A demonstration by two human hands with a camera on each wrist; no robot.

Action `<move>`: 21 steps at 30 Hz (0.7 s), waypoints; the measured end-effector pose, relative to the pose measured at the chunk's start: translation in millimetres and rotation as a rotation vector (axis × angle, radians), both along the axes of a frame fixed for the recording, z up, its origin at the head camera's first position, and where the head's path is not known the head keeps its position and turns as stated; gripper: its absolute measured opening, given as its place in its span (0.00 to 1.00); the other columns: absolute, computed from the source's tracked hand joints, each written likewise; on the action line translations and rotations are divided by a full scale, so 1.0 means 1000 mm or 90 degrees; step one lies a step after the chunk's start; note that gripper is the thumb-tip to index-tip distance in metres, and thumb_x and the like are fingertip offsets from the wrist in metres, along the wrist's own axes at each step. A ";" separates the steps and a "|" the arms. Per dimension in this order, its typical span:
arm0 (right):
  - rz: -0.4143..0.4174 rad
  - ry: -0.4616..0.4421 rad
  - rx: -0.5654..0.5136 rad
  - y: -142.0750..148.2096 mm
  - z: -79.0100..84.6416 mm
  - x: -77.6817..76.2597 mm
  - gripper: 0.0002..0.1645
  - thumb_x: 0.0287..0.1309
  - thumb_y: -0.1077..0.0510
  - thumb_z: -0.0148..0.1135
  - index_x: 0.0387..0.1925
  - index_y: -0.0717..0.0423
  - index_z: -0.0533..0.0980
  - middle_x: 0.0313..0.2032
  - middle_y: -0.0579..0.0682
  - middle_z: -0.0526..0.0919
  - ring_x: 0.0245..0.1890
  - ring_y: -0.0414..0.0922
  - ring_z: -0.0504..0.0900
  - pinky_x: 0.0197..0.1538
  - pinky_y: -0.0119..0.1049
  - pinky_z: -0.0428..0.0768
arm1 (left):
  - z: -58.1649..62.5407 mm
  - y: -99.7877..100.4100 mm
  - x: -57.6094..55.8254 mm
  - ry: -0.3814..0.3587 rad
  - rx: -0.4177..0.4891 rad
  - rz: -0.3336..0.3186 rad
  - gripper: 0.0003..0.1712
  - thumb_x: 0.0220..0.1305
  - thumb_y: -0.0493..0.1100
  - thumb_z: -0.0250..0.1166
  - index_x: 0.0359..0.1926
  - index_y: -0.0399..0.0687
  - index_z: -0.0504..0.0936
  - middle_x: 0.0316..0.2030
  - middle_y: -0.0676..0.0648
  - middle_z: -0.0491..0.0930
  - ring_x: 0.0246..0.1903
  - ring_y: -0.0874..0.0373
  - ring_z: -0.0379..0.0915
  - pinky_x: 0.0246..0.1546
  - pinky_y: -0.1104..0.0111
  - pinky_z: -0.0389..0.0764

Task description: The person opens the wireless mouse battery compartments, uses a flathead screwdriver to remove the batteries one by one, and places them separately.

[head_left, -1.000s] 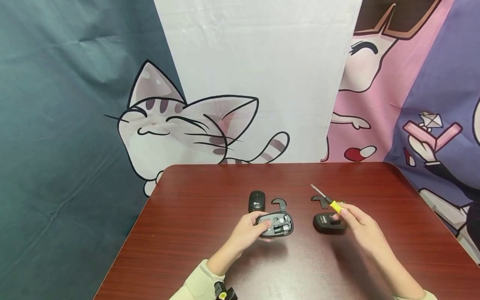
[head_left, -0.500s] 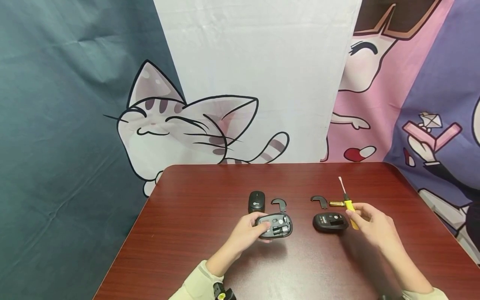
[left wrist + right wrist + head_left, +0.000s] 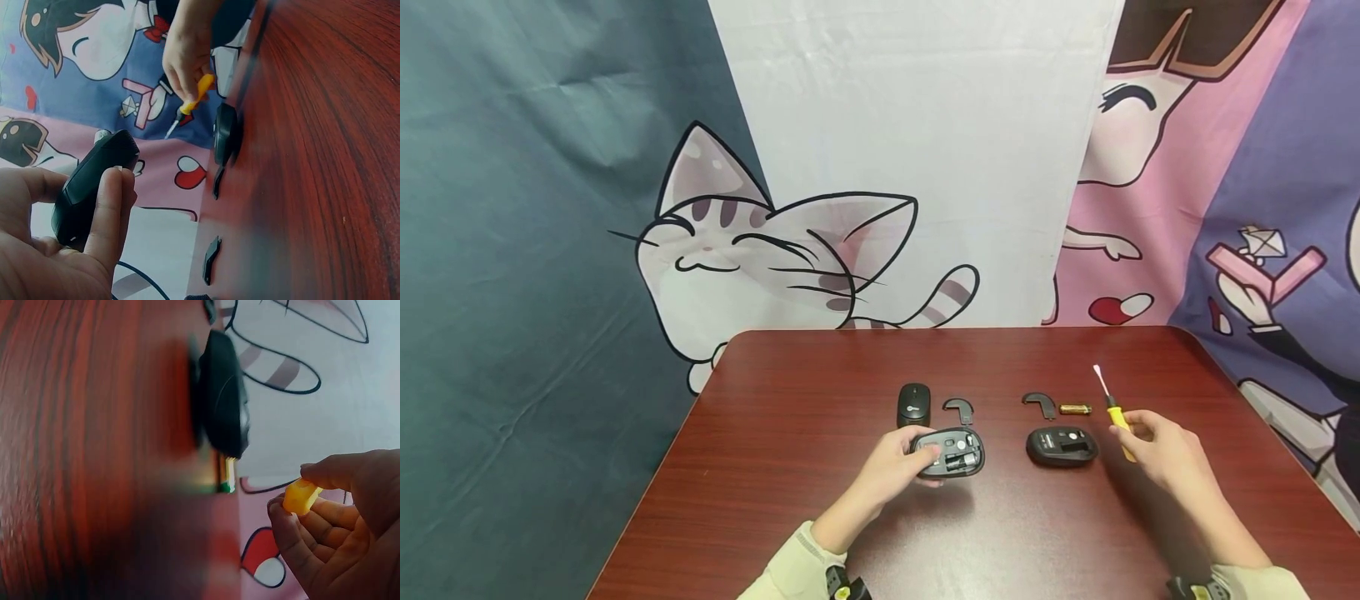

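My left hand point(image 3: 898, 458) grips a black computer mouse point(image 3: 967, 454), underside up, thumb across it. Its battery bay is uncovered, and a silvery cylindrical end point(image 3: 102, 134) rises past the mouse in the left wrist view. My right hand point(image 3: 1165, 450) pinches a screwdriver point(image 3: 1121, 423) by its yellow handle, the shaft pointing away from me. Left of that hand, a second mouse point(image 3: 1060, 447) lies underside up on the table with its battery slot showing. Behind it are a gold battery point(image 3: 1075, 409) and a hooked black cover point(image 3: 1040, 404).
A third black mouse point(image 3: 913, 403) stands upright behind my left hand, partly hidden by it. Another hooked cover point(image 3: 958, 409) lies beside it. Everything rests on a reddish-brown table point(image 3: 790, 392), with a printed cartoon curtain point(image 3: 1000, 167) behind its far edge.
My right hand has moved right with the screwdriver, away from the second mouse, and the shaft has swung from leaning left to more upright. The gold battery now shows fully. My left hand stays nearly still.
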State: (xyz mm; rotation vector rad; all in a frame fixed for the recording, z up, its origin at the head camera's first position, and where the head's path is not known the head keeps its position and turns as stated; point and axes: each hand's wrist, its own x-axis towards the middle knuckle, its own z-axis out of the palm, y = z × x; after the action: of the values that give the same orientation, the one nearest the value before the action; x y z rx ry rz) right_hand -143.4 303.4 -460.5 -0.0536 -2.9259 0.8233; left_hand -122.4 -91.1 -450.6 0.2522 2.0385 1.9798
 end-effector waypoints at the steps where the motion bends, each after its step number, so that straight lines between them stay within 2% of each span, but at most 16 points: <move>1: -0.001 -0.008 0.003 0.002 -0.001 -0.001 0.28 0.68 0.45 0.63 0.52 0.66 0.77 0.41 0.65 0.87 0.41 0.62 0.84 0.30 0.38 0.75 | 0.000 0.000 0.000 0.000 0.001 0.000 0.22 0.69 0.39 0.64 0.58 0.29 0.76 0.43 0.37 0.86 0.32 0.52 0.87 0.34 0.61 0.92; 5: -0.006 -0.031 0.010 0.009 -0.006 -0.006 0.28 0.68 0.45 0.62 0.52 0.67 0.77 0.41 0.67 0.85 0.42 0.64 0.82 0.31 0.41 0.76 | 0.000 0.000 0.000 0.001 0.000 0.001 0.22 0.69 0.39 0.64 0.58 0.29 0.76 0.43 0.37 0.86 0.31 0.51 0.87 0.34 0.60 0.92; 12: -0.002 -0.040 0.019 0.017 -0.015 -0.014 0.28 0.66 0.47 0.64 0.51 0.70 0.76 0.39 0.67 0.85 0.36 0.59 0.81 0.30 0.41 0.74 | -0.002 -0.002 -0.001 0.007 -0.005 -0.002 0.22 0.68 0.39 0.64 0.57 0.28 0.77 0.41 0.36 0.86 0.30 0.51 0.87 0.36 0.55 0.92; 21: 0.005 -0.068 0.038 0.024 -0.023 -0.019 0.28 0.66 0.48 0.63 0.49 0.71 0.76 0.38 0.66 0.84 0.36 0.61 0.80 0.30 0.46 0.74 | -0.004 -0.004 -0.002 -0.003 0.004 -0.002 0.22 0.68 0.38 0.63 0.57 0.26 0.76 0.41 0.36 0.85 0.30 0.52 0.87 0.34 0.59 0.92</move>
State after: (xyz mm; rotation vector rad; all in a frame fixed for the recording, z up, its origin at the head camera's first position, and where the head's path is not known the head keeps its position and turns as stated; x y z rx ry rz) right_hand -162.7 327.3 -483.7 -0.0849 -3.0500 0.7563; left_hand -124.8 -94.7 -454.8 0.2510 2.0291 1.9830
